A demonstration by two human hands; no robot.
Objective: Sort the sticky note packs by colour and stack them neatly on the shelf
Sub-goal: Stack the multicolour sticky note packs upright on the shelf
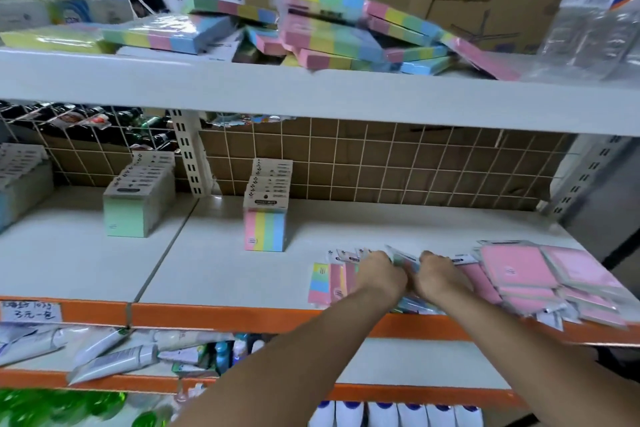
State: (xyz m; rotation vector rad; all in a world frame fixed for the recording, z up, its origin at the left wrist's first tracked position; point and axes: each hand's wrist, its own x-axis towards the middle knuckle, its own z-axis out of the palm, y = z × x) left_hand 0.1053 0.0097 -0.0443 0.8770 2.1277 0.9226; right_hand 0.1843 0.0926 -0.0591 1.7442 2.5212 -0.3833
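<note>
Fingers of left hand (380, 273) and right hand (437, 274) curled down over loose fan of flat striped pastel sticky note packs (334, 282) at front of white middle shelf board (221, 274); apparently gripping, exact hold hidden. Just right: untidy heap of plain pink wrapped packs (540, 282), overhanging orange shelf edge (242, 317). Further back: tidy upright row of striped packs (265, 218), tidy row of pale green packs (136, 198). Upper shelf: jumbled pile of larger striped packs (332, 31), unsorted. Judged under halfway; pink, fanned and upper packs left.
</note>
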